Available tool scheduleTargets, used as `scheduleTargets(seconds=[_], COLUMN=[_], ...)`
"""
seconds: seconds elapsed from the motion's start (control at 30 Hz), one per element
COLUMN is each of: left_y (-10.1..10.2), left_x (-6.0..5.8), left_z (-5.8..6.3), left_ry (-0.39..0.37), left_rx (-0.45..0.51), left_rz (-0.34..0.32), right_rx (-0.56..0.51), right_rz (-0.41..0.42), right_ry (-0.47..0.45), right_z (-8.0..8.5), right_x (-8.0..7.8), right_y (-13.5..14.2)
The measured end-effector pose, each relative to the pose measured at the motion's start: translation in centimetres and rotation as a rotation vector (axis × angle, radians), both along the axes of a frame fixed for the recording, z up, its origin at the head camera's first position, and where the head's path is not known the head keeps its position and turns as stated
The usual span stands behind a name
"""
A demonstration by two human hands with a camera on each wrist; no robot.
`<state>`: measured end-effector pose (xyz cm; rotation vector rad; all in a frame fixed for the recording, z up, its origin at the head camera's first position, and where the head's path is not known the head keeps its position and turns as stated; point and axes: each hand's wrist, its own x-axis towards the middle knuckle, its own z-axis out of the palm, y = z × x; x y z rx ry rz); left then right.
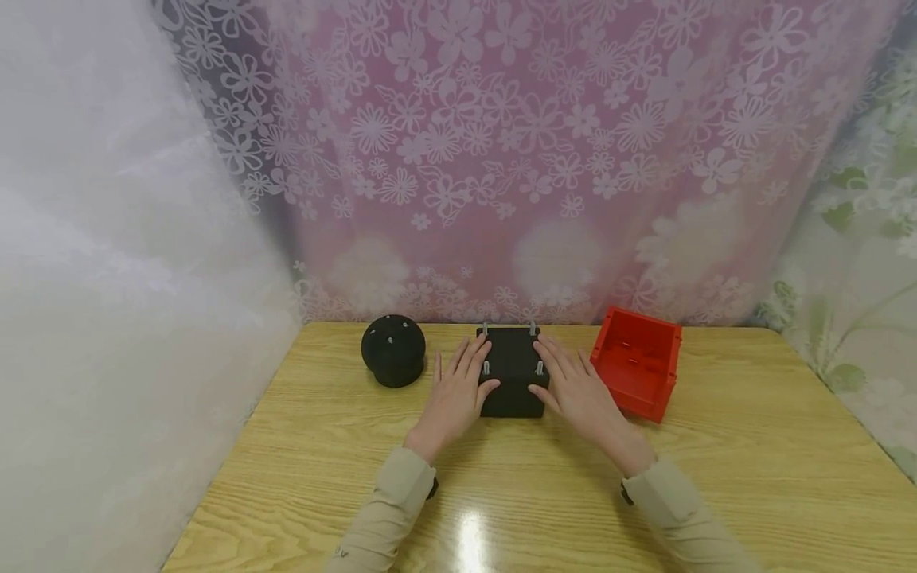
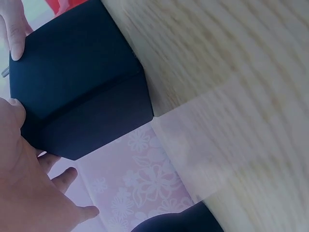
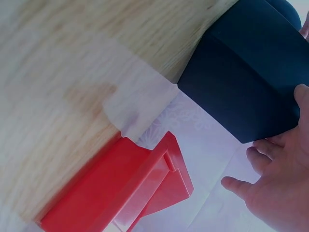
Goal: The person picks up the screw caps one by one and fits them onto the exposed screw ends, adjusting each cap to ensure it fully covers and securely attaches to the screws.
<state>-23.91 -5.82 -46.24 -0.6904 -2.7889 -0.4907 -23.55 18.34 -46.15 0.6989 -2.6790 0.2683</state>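
Observation:
A black box (image 1: 510, 399) with several silver prongs on its upper face stands between both hands. My left hand (image 1: 453, 398) lies along the box's left side, its thumb on the front face near the edge. On the other side, the right hand (image 1: 582, 399) touches the box in the same way. In the wrist views the fingers (image 2: 63, 181) look extended and spread, and some outer ones stand apart from the box. Part of each index finger is hidden behind the box. Whether the box touches the table cannot be told.
Left of the hands stands a round-topped black object (image 1: 392, 354) with small silver studs. A red plastic bin (image 1: 648, 407) sits close by the right hand, its hollow facing the viewer. Beneath them is a wood-grain table (image 1: 523, 497); a pink floral curtain (image 1: 458, 159) hangs behind.

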Motion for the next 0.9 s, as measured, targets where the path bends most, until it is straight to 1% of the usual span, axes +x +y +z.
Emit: scheduleTargets(seconds=[0.37, 0.5, 0.67, 0.9], left_y=[0.0, -0.1, 0.0, 0.0], left_x=[0.5, 0.6, 0.7, 0.9], left_z=[-0.1, -0.2, -0.3, -0.5], left_ry=[-0.016, -0.005, -0.009, 0.000], left_rx=[0.014, 0.021, 0.025, 0.030], left_rz=[0.003, 0.003, 0.004, -0.002], right_rx=[-0.017, -0.017, -0.013, -0.005], right_rz=[0.005, 0.004, 0.000, -0.012], right_ry=[0.017, 0.024, 0.044, 0.034], right_z=[-0.1, 0.0, 0.0, -0.2], right_x=[0.6, 0.8, 1.1, 1.3], right_y=[-0.1, -0.2, -0.3, -0.2])
